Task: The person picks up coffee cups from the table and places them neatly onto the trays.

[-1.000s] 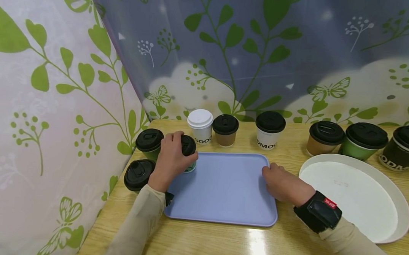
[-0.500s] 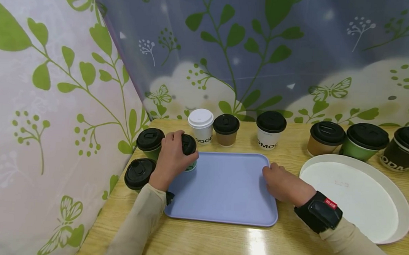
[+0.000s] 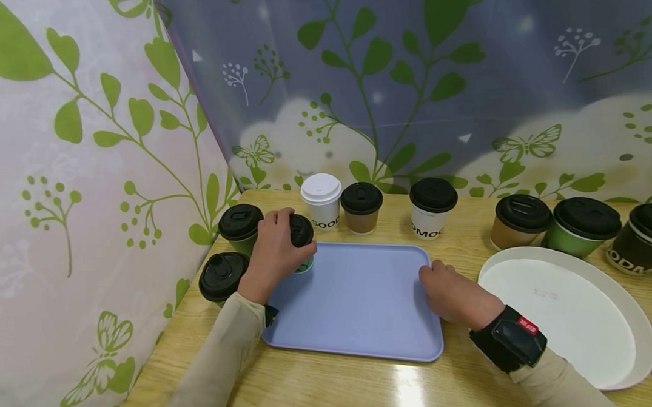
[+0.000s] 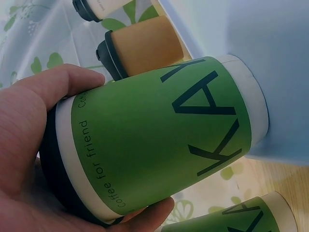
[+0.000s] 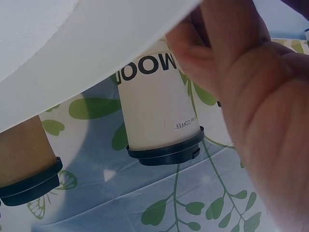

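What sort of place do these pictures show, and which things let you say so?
Probably a small staged corner indoors, rather than a working café: leaf-printed sheets hang behind and to the left of a wood-grain table, where lidded paper cups are set out with a blue tray.

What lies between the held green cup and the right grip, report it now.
Only bare blue tray, seen in the head view between the held green cup and the right grip.

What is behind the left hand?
In the head view, the green cup the hand holds, mostly covered, its black lid partly showing. The far left corner of the blue tray is hidden.
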A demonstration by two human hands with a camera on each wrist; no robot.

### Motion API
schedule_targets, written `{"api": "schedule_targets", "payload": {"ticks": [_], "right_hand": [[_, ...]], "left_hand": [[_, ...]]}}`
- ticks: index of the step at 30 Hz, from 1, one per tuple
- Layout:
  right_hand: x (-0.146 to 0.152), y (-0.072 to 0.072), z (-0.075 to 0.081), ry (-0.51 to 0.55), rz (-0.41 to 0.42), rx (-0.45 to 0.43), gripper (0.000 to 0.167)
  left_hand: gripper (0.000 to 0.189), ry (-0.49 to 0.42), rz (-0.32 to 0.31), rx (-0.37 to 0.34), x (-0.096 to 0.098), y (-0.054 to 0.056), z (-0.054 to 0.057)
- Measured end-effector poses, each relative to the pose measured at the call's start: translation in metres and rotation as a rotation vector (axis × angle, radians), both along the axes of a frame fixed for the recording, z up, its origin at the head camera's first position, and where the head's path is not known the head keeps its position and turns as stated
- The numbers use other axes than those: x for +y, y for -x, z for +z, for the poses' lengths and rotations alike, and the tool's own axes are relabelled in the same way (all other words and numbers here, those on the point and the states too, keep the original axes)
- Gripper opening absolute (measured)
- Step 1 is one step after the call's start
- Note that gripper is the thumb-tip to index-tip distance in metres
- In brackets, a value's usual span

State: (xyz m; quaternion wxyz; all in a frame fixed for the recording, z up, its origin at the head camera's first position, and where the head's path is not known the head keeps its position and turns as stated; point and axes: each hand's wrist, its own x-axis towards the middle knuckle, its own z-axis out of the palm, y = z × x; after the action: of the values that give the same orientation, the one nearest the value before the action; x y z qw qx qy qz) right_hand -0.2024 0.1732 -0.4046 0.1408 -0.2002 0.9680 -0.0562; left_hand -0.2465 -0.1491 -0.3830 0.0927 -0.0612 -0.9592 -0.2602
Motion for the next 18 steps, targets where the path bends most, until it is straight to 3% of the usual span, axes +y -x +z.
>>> {"api": "schedule_targets", "payload": {"ticks": [18], "right_hand": [[0.0003,-0.0001,-0.0022,-0.01,0.001,0.01,0.023]], "left_hand": [[0.083,0.041,-0.016,0.005,-0.0016,0.0014,-0.0006]]}}
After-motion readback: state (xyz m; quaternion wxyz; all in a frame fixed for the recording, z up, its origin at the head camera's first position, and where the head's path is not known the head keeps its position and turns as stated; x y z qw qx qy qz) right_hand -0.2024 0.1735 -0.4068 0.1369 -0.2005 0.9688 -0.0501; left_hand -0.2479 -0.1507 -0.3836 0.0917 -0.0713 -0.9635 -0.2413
